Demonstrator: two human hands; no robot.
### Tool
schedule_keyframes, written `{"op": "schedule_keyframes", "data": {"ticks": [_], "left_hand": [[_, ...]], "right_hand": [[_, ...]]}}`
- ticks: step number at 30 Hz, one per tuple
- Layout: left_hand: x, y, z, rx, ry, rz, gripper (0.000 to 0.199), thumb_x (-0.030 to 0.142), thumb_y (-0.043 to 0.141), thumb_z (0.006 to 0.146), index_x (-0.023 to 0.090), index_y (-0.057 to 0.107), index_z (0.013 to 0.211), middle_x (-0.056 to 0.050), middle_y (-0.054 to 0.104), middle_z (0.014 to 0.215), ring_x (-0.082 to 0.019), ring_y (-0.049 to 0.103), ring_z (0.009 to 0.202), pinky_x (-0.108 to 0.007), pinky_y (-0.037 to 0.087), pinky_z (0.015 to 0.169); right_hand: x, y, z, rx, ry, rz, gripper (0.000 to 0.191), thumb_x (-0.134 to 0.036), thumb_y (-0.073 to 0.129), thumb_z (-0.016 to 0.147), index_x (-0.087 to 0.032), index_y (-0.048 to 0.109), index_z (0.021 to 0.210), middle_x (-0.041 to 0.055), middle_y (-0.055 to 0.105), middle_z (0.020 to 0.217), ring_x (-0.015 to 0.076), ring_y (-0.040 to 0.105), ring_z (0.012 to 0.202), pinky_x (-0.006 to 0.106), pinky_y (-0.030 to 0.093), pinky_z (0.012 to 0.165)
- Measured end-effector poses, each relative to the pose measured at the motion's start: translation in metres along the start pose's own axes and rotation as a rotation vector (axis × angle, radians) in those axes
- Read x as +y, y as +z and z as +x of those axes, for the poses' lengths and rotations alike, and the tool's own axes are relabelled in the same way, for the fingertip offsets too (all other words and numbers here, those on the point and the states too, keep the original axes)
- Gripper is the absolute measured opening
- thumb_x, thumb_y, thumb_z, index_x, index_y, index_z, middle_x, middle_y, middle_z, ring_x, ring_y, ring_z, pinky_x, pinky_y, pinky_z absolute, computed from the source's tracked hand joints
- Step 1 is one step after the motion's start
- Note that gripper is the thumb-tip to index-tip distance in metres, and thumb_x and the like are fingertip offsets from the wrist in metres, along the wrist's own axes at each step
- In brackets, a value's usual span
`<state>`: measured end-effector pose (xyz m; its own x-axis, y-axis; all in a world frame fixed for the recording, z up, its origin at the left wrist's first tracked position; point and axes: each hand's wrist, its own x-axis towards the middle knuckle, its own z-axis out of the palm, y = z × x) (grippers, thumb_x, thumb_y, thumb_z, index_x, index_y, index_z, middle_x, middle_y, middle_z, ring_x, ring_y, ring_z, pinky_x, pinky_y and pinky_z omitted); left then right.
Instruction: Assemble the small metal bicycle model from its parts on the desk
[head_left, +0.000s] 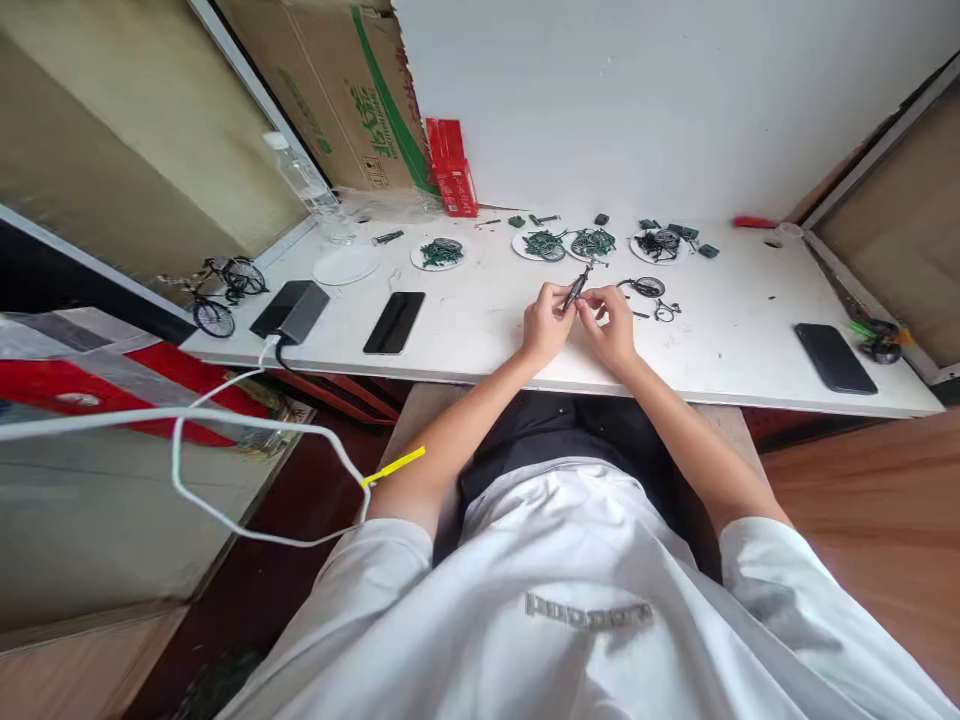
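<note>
My left hand (547,322) is closed around a dark model bicycle part (579,284), a wheel seen nearly edge-on with a thin piece like handlebars at its far end. My right hand (610,324) pinches the near end of the same part, its fingertips meeting the left ones. Just right of my hands lie a small black wheel with a fender (646,287) and a thin dark frame-like piece (666,311). Behind them, white plates (517,243) hold green and black bicycle parts. A model bicycle (217,290) stands at the table's left.
A black phone (394,322) and a grey box with cables (291,311) lie on the left of the white table (465,345). Another phone (835,357) is at the right. A bottle (311,188), red box (452,168) and carton (352,90) stand behind. A white cable (247,415) hangs at left.
</note>
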<state>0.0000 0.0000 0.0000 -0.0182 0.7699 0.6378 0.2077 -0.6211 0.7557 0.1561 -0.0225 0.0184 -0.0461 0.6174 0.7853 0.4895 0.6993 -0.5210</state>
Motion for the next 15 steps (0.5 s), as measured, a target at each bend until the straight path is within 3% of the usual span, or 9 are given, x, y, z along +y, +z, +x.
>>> {"op": "schedule_keyframes", "data": {"ticks": [5,15], "left_hand": [[-0.001,0.0003,0.0011,0.0,-0.036,0.084,0.019,0.025,0.079,0.103,0.024,0.063,0.113,-0.01,0.086,0.117,-0.022,0.086,0.111,-0.025,0.066,0.078],[-0.0018,0.0009,0.0013,0.019,-0.008,0.057,0.019,0.03,0.08,0.102,0.024,0.066,0.113,-0.011,0.087,0.118,-0.025,0.086,0.113,-0.026,0.066,0.076]], "right_hand": [[0.0034,0.0017,-0.0004,-0.015,0.057,-0.004,0.043,-0.068,0.058,0.112,-0.027,0.071,0.106,0.0084,0.07,0.098,0.0257,0.061,0.09,0.042,0.051,0.074],[0.0018,0.0016,-0.0007,0.005,0.034,0.014,0.039,-0.064,0.061,0.112,-0.027,0.07,0.107,0.008,0.07,0.098,0.0252,0.06,0.088,0.043,0.051,0.074]]}}
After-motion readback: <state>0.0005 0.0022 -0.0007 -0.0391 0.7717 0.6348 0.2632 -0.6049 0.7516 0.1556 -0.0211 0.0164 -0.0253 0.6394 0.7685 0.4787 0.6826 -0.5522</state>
